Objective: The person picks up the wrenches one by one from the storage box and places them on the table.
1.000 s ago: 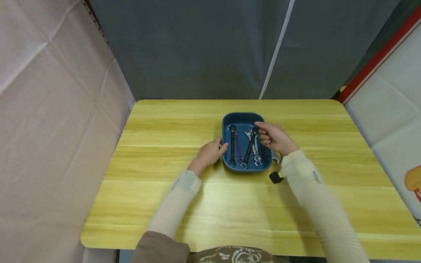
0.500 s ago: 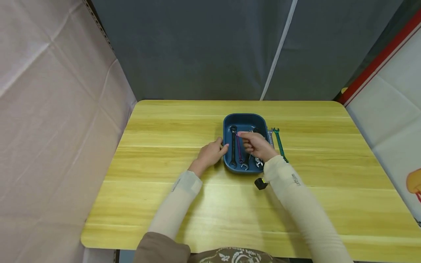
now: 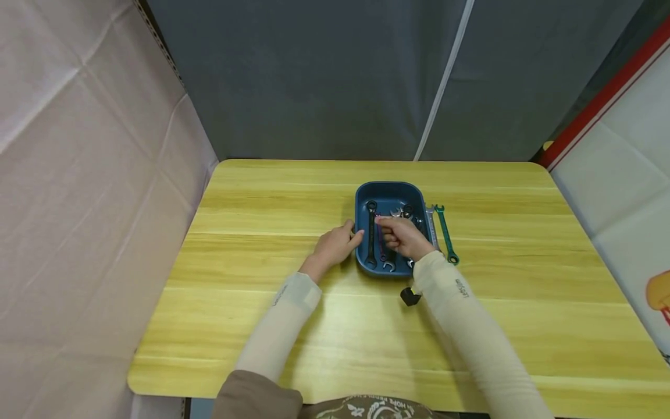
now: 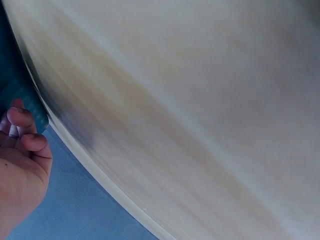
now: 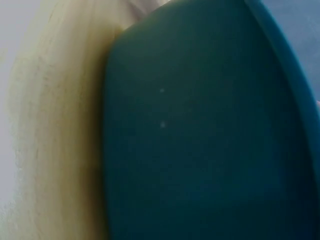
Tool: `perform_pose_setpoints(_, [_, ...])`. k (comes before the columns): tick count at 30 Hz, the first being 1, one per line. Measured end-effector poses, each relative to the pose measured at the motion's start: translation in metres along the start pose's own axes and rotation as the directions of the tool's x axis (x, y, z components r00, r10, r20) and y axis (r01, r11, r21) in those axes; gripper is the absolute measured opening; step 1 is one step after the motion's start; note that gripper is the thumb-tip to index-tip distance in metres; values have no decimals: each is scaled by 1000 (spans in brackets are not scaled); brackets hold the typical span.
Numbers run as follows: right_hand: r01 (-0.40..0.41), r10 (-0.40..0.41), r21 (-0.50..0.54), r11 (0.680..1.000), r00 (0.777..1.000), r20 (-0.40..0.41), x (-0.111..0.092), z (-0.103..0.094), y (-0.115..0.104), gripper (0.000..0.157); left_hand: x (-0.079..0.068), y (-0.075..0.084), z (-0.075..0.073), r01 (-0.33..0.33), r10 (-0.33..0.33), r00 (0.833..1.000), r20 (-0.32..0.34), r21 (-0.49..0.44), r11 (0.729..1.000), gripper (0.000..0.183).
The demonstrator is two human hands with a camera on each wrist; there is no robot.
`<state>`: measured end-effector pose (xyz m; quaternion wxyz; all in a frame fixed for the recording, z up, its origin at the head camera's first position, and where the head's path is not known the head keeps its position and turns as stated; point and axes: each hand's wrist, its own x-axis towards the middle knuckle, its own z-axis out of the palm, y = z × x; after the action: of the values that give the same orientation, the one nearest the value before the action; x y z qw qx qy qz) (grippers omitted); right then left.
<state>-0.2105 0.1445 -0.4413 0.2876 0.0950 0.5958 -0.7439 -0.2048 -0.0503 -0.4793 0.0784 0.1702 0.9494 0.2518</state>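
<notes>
A dark blue tray (image 3: 388, 192) stands on the table with several wrenches inside. My left hand (image 3: 334, 244) rests against its left side, thumb near the rim; in the left wrist view the fingers (image 4: 24, 117) are loosely bent beside the tray wall. My right hand (image 3: 403, 235) reaches into the tray, its thumb and index finger pinching the upper end of a purple wrench (image 3: 381, 247). Left of that lies a black wrench (image 3: 371, 235). A second black wrench (image 3: 389, 266) and silver wrenches (image 3: 396, 213) are partly hidden under my right hand. The right wrist view shows only the tray's outer wall (image 5: 200, 125).
Just right of the tray, a green wrench (image 3: 446, 234) and a silver wrench (image 3: 432, 227) lie on the wooden table (image 3: 282, 203). A small black device (image 3: 410, 296) hangs at my right wrist. Grey cloth (image 3: 314, 81) stands behind the table.
My right hand has moved left from the second black wrench, which it left in the tray, to the purple wrench. The green and silver wrenches outside are uncovered. My left hand has stayed put.
</notes>
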Motion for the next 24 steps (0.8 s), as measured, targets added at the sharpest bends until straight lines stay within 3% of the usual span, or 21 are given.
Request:
perform_pose_setpoints(9, [-8, 6, -63, 998, 999, -39, 6, 0, 6, 30, -2, 3, -2, 3, -3, 1000, 14, -2, 1000, 36])
perform_pose_setpoints(17, [-67, 31, -201, 977, 984, -178, 12, -2, 13, 19, -3, 2, 1, 3, -2, 1000, 31, -14, 1000, 36])
perform_pose_setpoints(20, [-74, 15, -277, 958, 977, -211, 15, -2, 17, 17, -3, 2, 1, 11, -11, 1000, 27, 4, 1000, 36])
perform_pose_setpoints(24, [-68, -45, -457, 887, 972, -232, 16, -4, 21, 23, -2, 2, 2, 9, -9, 1000, 30, 14, 1000, 37])
